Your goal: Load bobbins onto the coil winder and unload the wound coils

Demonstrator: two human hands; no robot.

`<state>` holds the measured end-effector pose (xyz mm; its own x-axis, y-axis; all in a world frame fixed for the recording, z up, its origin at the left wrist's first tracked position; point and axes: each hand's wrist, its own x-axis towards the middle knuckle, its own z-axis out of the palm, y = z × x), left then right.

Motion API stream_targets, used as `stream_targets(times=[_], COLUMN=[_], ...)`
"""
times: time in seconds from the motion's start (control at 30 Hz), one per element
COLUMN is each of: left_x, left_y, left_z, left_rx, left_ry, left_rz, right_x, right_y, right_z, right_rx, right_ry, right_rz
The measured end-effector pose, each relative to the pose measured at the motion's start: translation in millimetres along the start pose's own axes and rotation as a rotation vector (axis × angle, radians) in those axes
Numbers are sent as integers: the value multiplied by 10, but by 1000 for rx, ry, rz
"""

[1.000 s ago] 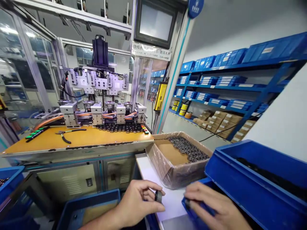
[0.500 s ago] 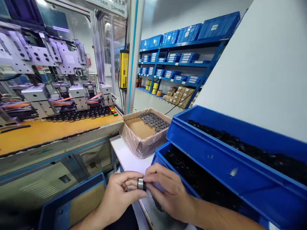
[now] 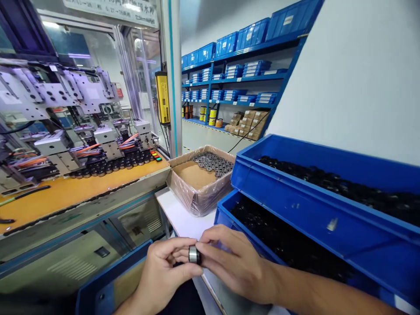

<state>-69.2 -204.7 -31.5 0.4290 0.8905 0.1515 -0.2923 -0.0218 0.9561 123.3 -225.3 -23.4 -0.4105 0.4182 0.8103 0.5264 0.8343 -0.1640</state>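
Between my two hands is a small silver metal ring with black edges (image 3: 193, 254), low in the middle of the view. My left hand (image 3: 169, 267) has its fingers curled round the ring's left side, the thumb beneath it. From the other side, the fingertips of my right hand (image 3: 231, 262) press against the ring's black edge. My right fingers partly hide that end, so its detail cannot be made out.
A plastic-lined cardboard box (image 3: 197, 199) with metal rings stands on a white table (image 3: 179, 214). Stacked blue bins (image 3: 278, 186) with black parts rise at the right. At the left is a machine with an orange worktop (image 3: 82, 186); a blue shelf (image 3: 226, 81) stands behind.
The camera view has turned slightly, shifting the bins and machine a little rightward. Both hands stay together on the ring, nearly in the same place.
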Motion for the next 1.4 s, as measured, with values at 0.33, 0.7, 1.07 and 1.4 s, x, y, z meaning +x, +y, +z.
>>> stream_targets(times=[0.33,0.7,1.07,1.4], left_x=[-8,67,97,93], left_y=[-184,116,-200,-81], left_z=[126,8,163,-55], left_rx=[41,699,-389,464], left_ry=[122,-3,-62,-38], left_rz=[85,674,-125,420], right_x=[22,-10,17,-7], right_y=[38,-33,3,13], right_z=[-61,-19,7,-13], right_rx=[-184,96,79,111], right_ry=[61,18,84,26], right_rz=[-178,-20,34,81])
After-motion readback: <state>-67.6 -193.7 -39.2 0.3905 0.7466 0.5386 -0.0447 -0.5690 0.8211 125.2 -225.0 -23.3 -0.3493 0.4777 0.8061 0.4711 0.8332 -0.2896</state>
